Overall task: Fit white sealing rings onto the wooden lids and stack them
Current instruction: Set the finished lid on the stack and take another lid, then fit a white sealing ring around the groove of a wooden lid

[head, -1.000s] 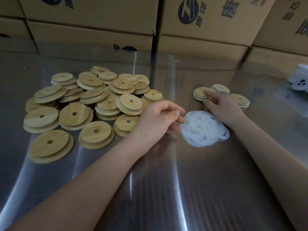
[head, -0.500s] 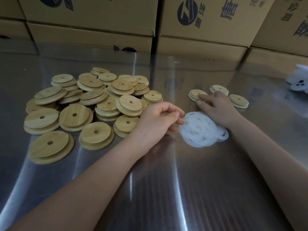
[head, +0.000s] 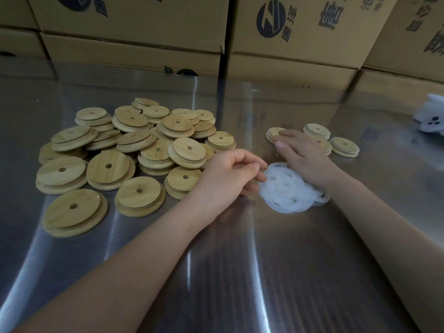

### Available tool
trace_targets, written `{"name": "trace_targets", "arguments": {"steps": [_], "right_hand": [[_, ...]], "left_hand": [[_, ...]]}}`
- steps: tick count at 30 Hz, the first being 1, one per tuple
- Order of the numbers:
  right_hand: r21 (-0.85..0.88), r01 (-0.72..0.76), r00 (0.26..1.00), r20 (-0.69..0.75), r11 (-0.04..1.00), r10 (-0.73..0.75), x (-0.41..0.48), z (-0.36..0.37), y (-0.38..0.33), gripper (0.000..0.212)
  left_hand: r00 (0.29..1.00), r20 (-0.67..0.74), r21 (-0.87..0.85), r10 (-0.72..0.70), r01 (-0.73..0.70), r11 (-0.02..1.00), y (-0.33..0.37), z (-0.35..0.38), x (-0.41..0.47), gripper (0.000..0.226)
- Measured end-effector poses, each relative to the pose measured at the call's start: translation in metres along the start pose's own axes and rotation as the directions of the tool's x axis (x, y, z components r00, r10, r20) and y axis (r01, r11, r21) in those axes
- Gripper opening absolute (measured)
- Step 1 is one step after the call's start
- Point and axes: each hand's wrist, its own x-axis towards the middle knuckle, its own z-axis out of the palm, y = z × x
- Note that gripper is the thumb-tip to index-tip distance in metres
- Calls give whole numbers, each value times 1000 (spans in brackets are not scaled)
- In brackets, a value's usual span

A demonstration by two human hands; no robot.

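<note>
Rings (head: 286, 188) lie between both grips for easy reach; right grip (head: 302, 157), spread, rests on a lid (head: 271, 134); left grip (head: 225, 176) curls, pinch unclear.

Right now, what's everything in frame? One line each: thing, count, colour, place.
big lid pile: dozens, light wood with centre holes, left half of the table
small lid group: four low stacks, light wood, right of centre, far side
sealing rings: tangled heap, count unclear, translucent white, centre, between the hands
table: one, shiny metal, under everything
cardboard boxes: several, brown with dark print, stacked behind the table
white object: one, white with dark dots, far right edge, cannot tell what it is
left hand: fingers curled, tips at the ring heap's left edge
right hand: flat, fingers on the leftmost lid of the small group
</note>
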Motion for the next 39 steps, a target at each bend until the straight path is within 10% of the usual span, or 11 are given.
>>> {"name": "trace_targets", "arguments": {"steps": [20,30,39], "right_hand": [[-91,-217,975,-79,972,210,3,-8,22,44],[-40,-205,971,-133,978,198,-2,-13,22,31],[111,-133,988,-62,985,140,-7,-15,-2,16]], "left_hand": [[988,-53,169,142,-131,977,-2,2,0,21],[865,-120,634,487,-311,708,0,-6,-1,15],[843,-340,884,418,134,448,2,-25,3,41]]}}
